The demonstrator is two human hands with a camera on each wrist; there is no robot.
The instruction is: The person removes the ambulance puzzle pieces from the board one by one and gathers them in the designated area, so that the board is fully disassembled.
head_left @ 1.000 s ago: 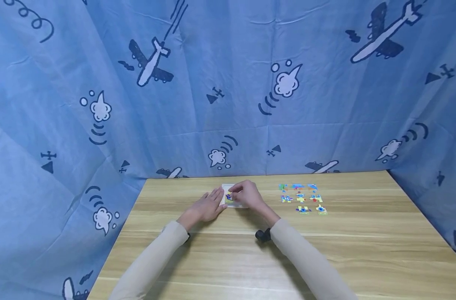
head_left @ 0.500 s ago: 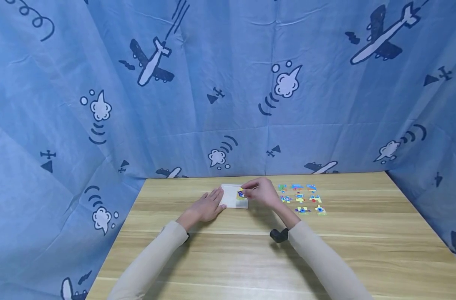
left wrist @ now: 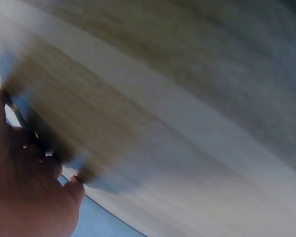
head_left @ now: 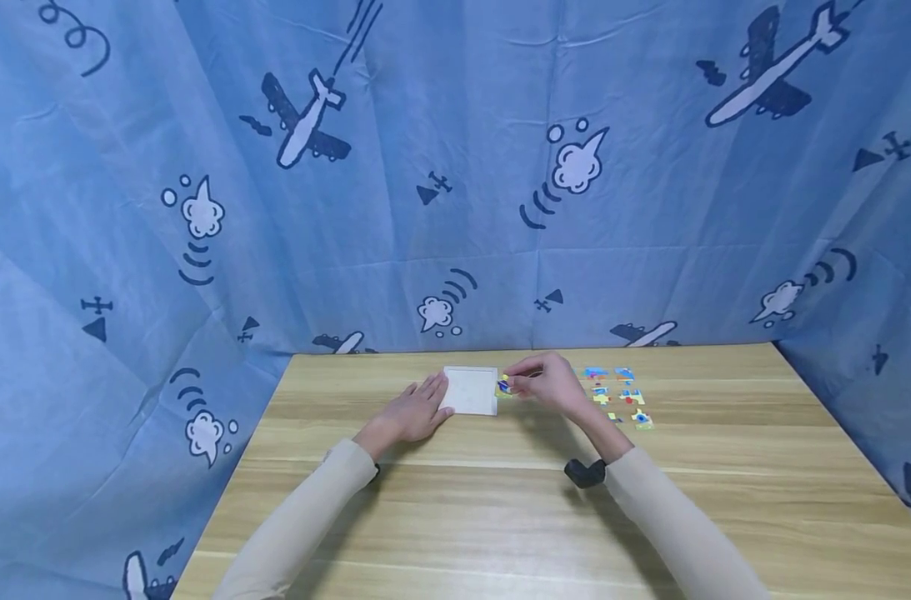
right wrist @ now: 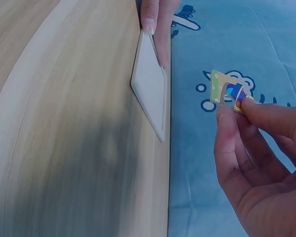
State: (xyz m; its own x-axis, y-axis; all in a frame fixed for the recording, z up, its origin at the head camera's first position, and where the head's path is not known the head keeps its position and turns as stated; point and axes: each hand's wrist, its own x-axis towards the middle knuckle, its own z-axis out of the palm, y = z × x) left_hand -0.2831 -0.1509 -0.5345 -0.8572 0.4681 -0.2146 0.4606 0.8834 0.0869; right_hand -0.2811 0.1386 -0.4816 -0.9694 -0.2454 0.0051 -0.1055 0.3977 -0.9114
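A white puzzle tray [head_left: 470,392] lies near the table's back edge, bare inside. My left hand [head_left: 413,412] rests along the tray's left side, fingers straight; in the left wrist view that hand [left wrist: 29,192] shows at the lower left. Just past the tray's right side, my right hand [head_left: 548,385] pinches a jigsaw puzzle piece [head_left: 503,386] between thumb and fingers. Seen from the right wrist, the puzzle piece [right wrist: 217,88] has a green edge and a blue and yellow picture, and it is held up off the table.
Several loose jigsaw pieces [head_left: 641,419] lie in rows on the wooden table [head_left: 455,517] to the right, some hidden behind my right hand. A blue curtain [head_left: 485,208] with airplane drawings hangs behind the table and at both sides.
My right hand has moved right with the puzzle piece, from over the tray to beyond its right side, uncovering the tray's bare surface. My left hand has stayed in place.
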